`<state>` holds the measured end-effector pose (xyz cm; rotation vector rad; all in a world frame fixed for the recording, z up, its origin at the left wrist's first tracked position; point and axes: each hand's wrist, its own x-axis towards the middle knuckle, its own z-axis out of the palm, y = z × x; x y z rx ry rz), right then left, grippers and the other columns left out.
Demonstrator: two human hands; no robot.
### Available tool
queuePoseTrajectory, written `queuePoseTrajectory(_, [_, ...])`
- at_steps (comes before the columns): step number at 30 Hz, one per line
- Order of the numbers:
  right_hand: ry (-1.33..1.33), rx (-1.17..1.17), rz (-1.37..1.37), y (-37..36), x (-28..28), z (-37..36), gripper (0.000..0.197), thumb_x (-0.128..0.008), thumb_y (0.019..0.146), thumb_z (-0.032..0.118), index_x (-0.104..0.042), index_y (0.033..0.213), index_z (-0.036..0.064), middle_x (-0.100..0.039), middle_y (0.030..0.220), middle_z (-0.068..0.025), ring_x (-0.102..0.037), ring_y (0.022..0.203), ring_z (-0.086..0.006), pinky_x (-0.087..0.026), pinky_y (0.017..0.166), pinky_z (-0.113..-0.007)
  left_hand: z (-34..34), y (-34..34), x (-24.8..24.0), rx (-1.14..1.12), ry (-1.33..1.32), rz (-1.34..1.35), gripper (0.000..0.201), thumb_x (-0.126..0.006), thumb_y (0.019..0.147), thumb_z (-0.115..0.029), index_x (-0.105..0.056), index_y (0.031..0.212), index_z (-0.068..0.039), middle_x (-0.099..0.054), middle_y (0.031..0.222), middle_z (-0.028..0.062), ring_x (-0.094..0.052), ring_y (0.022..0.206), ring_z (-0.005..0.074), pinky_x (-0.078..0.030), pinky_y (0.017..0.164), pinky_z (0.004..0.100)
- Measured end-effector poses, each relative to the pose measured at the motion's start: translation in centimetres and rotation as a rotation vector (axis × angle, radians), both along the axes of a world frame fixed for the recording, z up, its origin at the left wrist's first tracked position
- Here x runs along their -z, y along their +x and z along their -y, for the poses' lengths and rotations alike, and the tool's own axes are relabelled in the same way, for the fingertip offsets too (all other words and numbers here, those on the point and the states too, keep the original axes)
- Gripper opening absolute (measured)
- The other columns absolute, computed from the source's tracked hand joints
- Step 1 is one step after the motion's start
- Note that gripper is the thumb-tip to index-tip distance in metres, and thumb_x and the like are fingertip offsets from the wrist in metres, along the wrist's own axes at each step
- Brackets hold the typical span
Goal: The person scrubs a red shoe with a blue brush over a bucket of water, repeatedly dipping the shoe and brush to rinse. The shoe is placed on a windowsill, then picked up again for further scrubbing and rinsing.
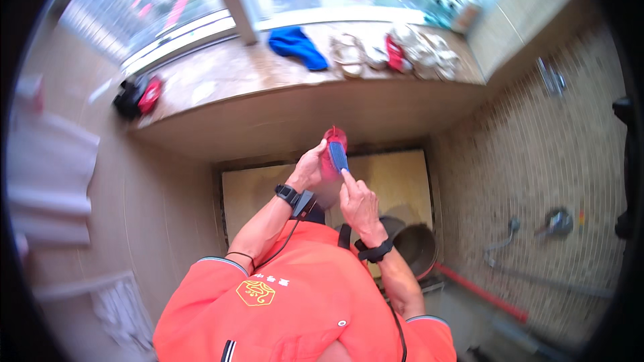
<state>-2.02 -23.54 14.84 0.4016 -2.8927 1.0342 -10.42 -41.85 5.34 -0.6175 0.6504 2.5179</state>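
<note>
In front of my chest, my left hand (309, 165) is closed around the side of a small red shoe (335, 135). A flat, oblong blue piece (338, 157) lies against the shoe; whether it is an insole or a brush is too blurred to tell. My right hand (359, 202) meets the lower end of this blue piece, index finger stretched along to it and the other fingers curled in. Both wrists wear dark bands, and the left one also carries a small dark box with a cable.
Along the window ledge (228, 84) lie a blue cloth (295, 45), several light shoes (422, 53) and a black-and-red bundle (139, 96). A dark round bucket (416, 248) stands by my right forearm. Taps (557, 222) project from the right wall; white towels (50, 174) hang left.
</note>
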Motion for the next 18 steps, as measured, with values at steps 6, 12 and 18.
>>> queuePoseTrajectory(6, [-0.054,-0.315,-0.058,0.9,-0.8,6.3,0.039,-0.061,0.098,0.021,-0.066,0.136,0.0112,-0.064,0.079,-0.019,-0.067,0.067,-0.0399,-0.055,0.061,-0.051,10.6,6.8,-1.6,-0.357,-0.115,-0.101,0.034,-0.049,0.11,-0.031,-0.06,0.127,-0.004,-0.072,0.115,0.0123,-0.071,0.102,0.0268,-0.058,0.096,0.0486])
queuePoseTrajectory(12, [-0.051,-0.463,-0.054,-0.3,-1.9,12.1,0.039,-0.06,0.099,0.02,-0.065,0.136,0.0107,-0.064,0.081,-0.018,-0.067,0.069,-0.0387,-0.054,0.062,-0.051,17.2,8.5,-4.7,-0.524,-0.21,-0.207,0.019,-0.056,0.105,-0.012,-0.063,0.121,-0.004,-0.071,0.1,0.0031,-0.069,0.089,0.0147,-0.059,0.086,0.0339])
queuePoseTrajectory(18, [-0.038,-0.53,-0.077,-3.7,-3.6,22.9,0.039,-0.059,0.099,0.018,-0.063,0.137,0.0096,-0.06,0.079,-0.0183,-0.065,0.066,-0.0388,-0.053,0.06,-0.051,27.5,5.4,-4.3,-0.616,-0.336,-0.244,0.022,-0.053,0.105,-0.007,-0.061,0.125,-0.003,-0.07,0.102,0.004,-0.07,0.091,0.0167,-0.06,0.089,0.0377])
